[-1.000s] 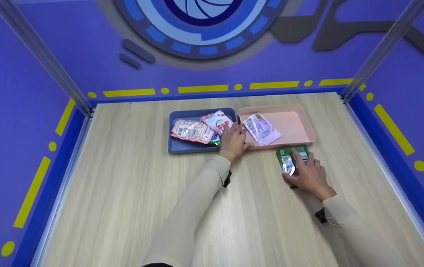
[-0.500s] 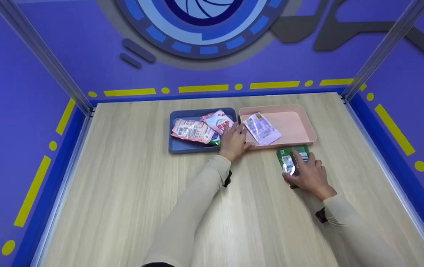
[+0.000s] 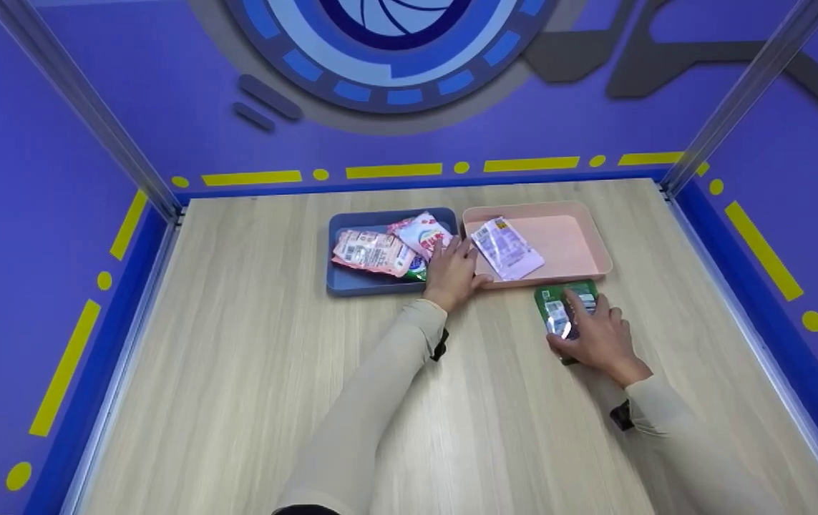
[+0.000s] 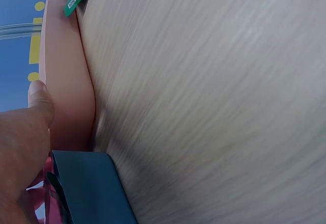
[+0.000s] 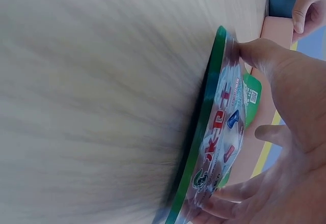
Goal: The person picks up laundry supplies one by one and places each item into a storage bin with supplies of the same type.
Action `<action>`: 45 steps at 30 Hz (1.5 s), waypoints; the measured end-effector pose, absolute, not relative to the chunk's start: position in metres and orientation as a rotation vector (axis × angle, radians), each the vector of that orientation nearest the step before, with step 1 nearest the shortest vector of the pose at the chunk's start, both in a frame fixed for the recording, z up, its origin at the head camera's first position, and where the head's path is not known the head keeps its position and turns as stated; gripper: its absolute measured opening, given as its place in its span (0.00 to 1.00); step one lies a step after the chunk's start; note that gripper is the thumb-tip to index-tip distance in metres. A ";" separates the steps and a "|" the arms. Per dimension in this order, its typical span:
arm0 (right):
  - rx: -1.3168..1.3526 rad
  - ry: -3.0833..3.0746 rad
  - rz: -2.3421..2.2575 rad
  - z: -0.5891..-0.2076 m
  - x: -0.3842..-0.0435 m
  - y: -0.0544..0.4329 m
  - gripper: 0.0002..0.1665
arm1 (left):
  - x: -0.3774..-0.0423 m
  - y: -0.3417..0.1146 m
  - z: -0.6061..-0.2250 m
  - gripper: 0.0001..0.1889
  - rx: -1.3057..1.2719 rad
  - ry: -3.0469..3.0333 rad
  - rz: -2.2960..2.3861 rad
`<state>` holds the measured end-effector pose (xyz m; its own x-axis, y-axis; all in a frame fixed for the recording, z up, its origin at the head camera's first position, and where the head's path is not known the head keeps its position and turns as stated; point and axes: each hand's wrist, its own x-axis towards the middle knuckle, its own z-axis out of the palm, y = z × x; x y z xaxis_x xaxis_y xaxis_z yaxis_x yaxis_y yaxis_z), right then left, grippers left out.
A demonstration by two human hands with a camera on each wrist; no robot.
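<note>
In the head view, my left hand [image 3: 451, 275] lies over the near corner where the blue tray [image 3: 353, 287] and the pink tray [image 3: 572, 272] meet. Its fingers reach to a white and pink packet [image 3: 423, 233], and the thumb points out over the pink tray's rim; whether it holds anything is hidden. A green pouch [image 3: 555, 315] lies on the table before the pink tray. My right hand [image 3: 598, 342] spans this pouch, thumb at one edge and fingers at the other. The right wrist view shows the pouch [image 5: 216, 137] with a clear front and red lettering, gripped between them.
A pink pouch [image 3: 373, 252] and part of a green packet [image 3: 416, 269] lie in the blue tray. A lilac packet [image 3: 507, 250] leans over the pink tray's left side. Blue panels [image 3: 94, 236] wall in the wooden table [image 3: 258, 343] at the back and sides.
</note>
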<state>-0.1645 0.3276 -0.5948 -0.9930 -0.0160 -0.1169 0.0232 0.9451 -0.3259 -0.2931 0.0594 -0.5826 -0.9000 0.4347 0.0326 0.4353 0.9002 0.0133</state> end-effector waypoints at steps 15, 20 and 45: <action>0.029 3.033 -0.478 -0.596 -0.163 0.328 0.60 | -0.294 0.060 -0.583 0.40 -0.694 -3.034 -0.005; 0.041 3.035 -0.473 -0.595 -0.162 0.328 0.60 | -0.294 0.060 -0.584 0.40 -0.688 -3.034 -0.012; 0.027 3.100 -0.515 -0.592 -0.154 0.338 0.59 | -0.293 0.060 -0.584 0.38 -0.694 -3.013 -0.028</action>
